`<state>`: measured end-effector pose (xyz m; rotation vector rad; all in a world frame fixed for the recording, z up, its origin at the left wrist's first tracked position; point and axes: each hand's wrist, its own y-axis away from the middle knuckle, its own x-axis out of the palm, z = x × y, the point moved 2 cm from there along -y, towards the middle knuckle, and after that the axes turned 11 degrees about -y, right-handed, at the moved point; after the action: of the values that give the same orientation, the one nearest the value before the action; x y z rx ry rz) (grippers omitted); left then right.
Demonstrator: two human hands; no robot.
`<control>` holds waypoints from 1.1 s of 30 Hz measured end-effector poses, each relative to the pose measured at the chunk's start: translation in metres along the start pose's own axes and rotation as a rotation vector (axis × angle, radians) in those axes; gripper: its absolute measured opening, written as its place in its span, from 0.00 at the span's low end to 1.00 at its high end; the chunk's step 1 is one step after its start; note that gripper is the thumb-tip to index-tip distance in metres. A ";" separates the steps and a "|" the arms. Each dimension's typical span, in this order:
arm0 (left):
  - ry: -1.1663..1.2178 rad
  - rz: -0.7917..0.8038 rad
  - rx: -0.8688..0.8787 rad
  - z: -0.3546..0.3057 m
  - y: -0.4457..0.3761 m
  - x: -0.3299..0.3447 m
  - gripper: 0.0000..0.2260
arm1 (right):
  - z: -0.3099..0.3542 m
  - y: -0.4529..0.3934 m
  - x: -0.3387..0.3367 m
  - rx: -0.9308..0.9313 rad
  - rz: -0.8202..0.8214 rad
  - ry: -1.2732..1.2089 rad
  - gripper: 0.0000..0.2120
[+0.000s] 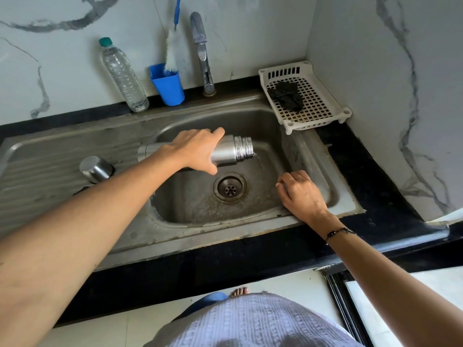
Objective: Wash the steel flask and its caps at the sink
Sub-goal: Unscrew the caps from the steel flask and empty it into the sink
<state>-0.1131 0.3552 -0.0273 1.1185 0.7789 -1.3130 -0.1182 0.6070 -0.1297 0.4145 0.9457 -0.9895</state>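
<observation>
Your left hand (198, 150) grips the flask (231, 151) tipped above the drain (229, 187) to empty it; your right hand (302, 194), fingers curled, steadies on the sink (348, 196) rim.

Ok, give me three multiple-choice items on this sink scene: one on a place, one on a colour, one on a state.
1. Where does the steel cap stand?
A. On the ribbed drainboard left of the basin
B. In the white rack
C. Over the drain

2. What colour is the cup holding the bottle brush?
A. Red
B. Blue
C. White

3. How is the steel flask held?
A. Upright with its cap on
B. Lying flat on the counter
C. Tipped sideways over the basin, mouth open, water running out

Answers:
1. A: the cap sits on the ridged steel surface, outside the sink basin.
2. B: the cup by the tap is plainly blue.
3. C: the left hand grips the flask on its side, and a thin stream falls from its threaded mouth toward the drain.
</observation>
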 end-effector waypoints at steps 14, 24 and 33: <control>-0.002 0.013 0.000 0.001 0.002 -0.003 0.29 | -0.001 0.000 0.000 -0.005 -0.010 0.011 0.12; -0.013 0.002 0.003 0.001 0.004 -0.006 0.27 | 0.000 0.000 0.000 -0.011 -0.026 0.012 0.12; -0.015 0.004 0.008 0.000 0.005 -0.009 0.27 | 0.001 0.001 0.000 -0.005 -0.025 0.012 0.12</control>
<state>-0.1101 0.3575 -0.0175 1.1150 0.7606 -1.3211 -0.1170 0.6072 -0.1289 0.4063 0.9660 -1.0082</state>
